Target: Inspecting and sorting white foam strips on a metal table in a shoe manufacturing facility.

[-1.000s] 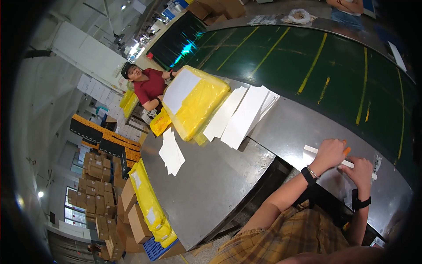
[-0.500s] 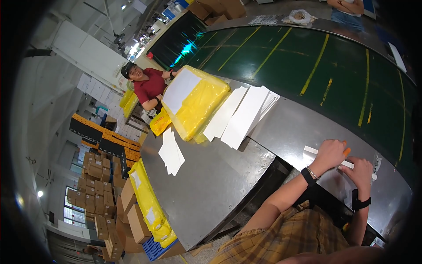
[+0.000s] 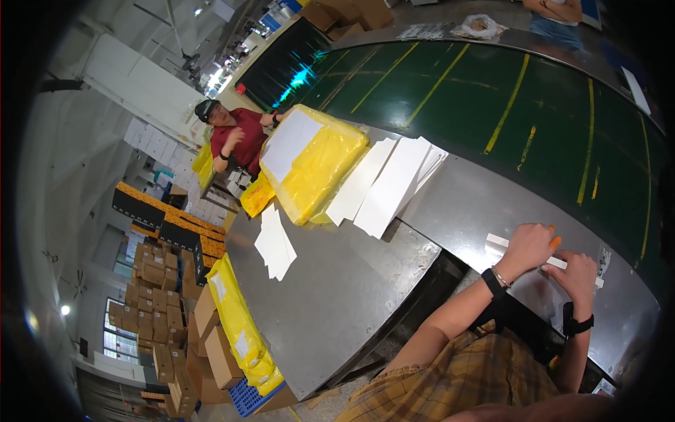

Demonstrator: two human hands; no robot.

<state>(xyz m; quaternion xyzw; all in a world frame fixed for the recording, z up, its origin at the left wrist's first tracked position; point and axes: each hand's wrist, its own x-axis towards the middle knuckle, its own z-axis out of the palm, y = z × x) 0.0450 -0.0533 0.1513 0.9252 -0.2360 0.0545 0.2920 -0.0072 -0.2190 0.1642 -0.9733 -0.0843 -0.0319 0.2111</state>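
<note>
Strip (image 3: 556,262), white and narrow, lies on the metal tabletop (image 3: 450,197), showing between and beyond your left hand (image 3: 531,246) and right hand (image 3: 578,274); the left curls over it, an orange piece (image 3: 555,242) at its fingertips, the right has its thumb by it, and I cannot tell whether your fingers pinch it; white sheets (image 3: 394,184) lie leftward beside a yellow plastic-wrapped parcel (image 3: 330,158)
</note>
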